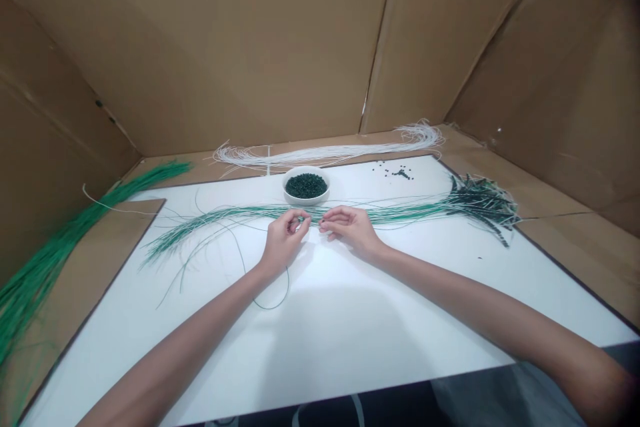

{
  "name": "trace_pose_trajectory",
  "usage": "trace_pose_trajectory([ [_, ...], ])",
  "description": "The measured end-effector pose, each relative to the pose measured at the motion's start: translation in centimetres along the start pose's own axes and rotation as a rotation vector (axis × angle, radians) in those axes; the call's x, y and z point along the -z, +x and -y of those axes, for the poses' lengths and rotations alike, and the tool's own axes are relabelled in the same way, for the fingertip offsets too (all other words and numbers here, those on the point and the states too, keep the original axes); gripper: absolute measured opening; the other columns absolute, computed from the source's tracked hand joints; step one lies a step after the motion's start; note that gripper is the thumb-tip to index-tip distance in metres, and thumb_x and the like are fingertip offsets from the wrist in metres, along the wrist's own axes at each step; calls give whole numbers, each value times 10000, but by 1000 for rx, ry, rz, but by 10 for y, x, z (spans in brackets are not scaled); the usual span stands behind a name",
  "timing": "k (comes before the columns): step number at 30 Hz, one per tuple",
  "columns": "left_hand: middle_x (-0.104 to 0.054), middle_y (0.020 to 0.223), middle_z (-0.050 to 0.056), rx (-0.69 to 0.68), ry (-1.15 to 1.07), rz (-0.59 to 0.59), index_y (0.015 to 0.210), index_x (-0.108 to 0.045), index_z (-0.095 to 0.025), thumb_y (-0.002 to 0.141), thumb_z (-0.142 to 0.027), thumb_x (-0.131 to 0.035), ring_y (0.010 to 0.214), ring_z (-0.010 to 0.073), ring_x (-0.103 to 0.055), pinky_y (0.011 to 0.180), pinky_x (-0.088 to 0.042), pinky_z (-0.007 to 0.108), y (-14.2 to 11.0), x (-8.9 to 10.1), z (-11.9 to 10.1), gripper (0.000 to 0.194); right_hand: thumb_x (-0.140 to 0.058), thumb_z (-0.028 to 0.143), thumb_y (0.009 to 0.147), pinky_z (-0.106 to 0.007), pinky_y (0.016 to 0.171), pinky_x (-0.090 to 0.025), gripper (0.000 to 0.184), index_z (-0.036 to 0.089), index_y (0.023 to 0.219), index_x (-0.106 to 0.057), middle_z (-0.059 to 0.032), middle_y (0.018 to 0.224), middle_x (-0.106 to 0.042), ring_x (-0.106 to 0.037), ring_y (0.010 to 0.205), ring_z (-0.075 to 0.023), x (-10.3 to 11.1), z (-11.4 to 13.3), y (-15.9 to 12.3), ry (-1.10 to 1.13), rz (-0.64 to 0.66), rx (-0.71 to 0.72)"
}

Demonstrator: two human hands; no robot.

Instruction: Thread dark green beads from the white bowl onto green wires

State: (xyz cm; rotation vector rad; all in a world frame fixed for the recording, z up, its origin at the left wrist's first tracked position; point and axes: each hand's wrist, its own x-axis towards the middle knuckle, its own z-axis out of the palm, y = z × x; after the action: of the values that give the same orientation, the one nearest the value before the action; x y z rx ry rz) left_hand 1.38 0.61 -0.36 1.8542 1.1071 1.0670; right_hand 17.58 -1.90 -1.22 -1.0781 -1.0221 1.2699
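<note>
The left hand (284, 240) pinches a tiny green bead (301, 219) in its fingertips, while the right hand (351, 230) curls half closed just beside it at the green cords (400, 215) stretched across the white board (350, 320), near the white bowl (306, 199).

Bright, soft light (edges blurred)

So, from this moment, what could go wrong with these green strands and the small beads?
The green strands lie loose just in front of the bowl of beads, so a pulled strand might catch the bowl and tip it. Loose beads on the white board could roll away or get lost. One long strand also loops down beneath the left hand, so it may tangle with the others.
</note>
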Motion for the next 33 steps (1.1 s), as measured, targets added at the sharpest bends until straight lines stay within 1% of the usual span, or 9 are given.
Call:
trace_pose_trajectory([
  [5, -290, 528, -53, 1, -42, 2, 807, -572, -156, 745, -318, -522, 498, 77, -285, 512, -265, 201, 0, 0, 1, 180, -736, 275, 509, -220, 463, -468, 242, 131, 674, -634, -36, 621, -641, -604, 582, -147, 0, -2, 1, -17, -7, 32],
  [9, -282, 522, -59, 1, -51, 9, 792, -576, -161, 738, -315, -540, 489, 73, -279, 508, -263, 198, -1, 0, 0, 167, -737, 268, 509, -227, 454, -467, 233, 136, 676, -643, -41, 636, -649, -609, 579, -155, 0, -2, 1, 13, -27, 36],
  [12, -283, 519, -61, 0, -54, 12, 792, -576, -164, 738, -316, -543, 485, 73, -275, 509, -261, 199, -1, 1, 0, 165, -739, 264, 513, -226, 453, -467, 229, 137, 679, -647, -44, 646, -653, -615, 589, -162, 0, -2, 2, 24, -17, 44],
  [20, -295, 523, -59, -4, -57, 11, 798, -578, -165, 744, -331, -539, 490, 75, -282, 509, -260, 201, -2, 0, 1, 179, -736, 237, 519, -221, 449, -461, 208, 132, 676, -651, -42, 623, -652, -611, 577, -156, 0, -2, 1, 19, -22, 26],
  [33, -308, 512, -58, -20, -12, 41, 791, -585, -146, 742, -305, -536, 486, 70, -280, 511, -257, 193, -1, 1, -2, 173, -737, 229, 509, -215, 444, -457, 199, 127, 658, -655, -41, 585, -646, -606, 557, -151, -2, 1, 1, 36, -42, 16],
])
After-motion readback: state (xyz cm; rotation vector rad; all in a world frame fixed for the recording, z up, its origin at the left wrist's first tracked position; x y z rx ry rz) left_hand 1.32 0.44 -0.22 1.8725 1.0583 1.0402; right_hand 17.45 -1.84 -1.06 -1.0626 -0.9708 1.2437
